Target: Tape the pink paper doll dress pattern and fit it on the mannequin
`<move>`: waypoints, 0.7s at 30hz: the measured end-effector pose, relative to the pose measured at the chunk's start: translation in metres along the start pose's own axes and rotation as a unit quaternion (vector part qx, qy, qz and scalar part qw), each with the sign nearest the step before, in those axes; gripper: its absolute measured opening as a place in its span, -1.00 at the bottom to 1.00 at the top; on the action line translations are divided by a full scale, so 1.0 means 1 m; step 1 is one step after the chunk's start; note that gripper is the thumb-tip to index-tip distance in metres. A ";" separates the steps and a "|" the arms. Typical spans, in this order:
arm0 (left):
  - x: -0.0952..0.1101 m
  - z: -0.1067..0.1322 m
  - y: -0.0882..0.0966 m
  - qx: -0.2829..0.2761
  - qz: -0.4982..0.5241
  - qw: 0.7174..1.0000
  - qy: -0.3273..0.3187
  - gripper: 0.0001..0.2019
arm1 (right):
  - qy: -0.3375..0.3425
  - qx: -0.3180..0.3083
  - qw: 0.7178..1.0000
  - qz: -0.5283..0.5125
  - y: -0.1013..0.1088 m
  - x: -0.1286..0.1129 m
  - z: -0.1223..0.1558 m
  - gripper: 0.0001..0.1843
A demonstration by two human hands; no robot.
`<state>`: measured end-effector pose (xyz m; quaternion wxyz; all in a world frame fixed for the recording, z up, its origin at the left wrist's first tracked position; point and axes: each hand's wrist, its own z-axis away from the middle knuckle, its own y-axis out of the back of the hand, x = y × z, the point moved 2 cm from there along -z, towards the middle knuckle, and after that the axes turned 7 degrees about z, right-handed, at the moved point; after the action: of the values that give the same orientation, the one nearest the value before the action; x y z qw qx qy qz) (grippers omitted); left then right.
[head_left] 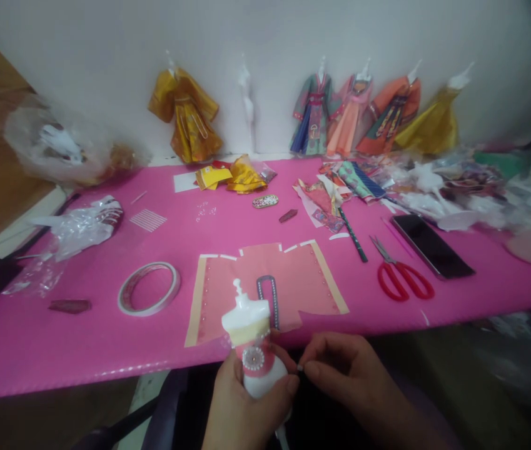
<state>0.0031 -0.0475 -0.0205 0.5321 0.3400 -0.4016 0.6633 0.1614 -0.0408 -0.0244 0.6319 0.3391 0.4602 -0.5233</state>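
Note:
A small white doll mannequin is held upright in front of the table's edge by my left hand, whose fingers wrap round its lower body. The torso wears a cream and pink band with a round rhinestone ornament at the waist. Just to the right, my right hand pinches a tiny whitish bit between thumb and forefinger; its kind is too small to make out. Behind the mannequin lies a flat pink cloth piece with tan side strips and a dark beaded trim.
On the pink table lie a tape roll, red-handled scissors, a black phone, a dark pencil and fabric scraps. Several dressed doll mannequins lean on the wall. Plastic bags sit at the left.

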 end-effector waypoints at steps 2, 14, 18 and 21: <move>0.000 0.000 -0.002 0.001 0.002 1.000 0.000 -0.92 | 0.002 0.009 1.000 0.016 0.000 -0.002 0.000 -0.85; -0.004 -0.007 -0.002 -0.017 0.011 1.000 -0.004 -0.92 | 0.004 0.041 0.999 0.024 -0.001 -0.002 -0.001 -0.91; -0.007 -0.008 -0.004 0.004 0.017 0.999 -0.031 -0.93 | 0.007 0.052 0.998 0.027 0.000 0.000 -0.001 -0.94; -0.007 -0.007 -0.005 0.020 0.010 0.999 -0.033 -0.94 | 0.012 0.056 0.998 0.029 0.000 0.001 0.000 -0.96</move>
<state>0.0091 -0.0438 -0.0291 0.5052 0.3685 -0.4086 0.6648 0.1617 -0.0414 -0.0257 0.6212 0.3935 0.4281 -0.5253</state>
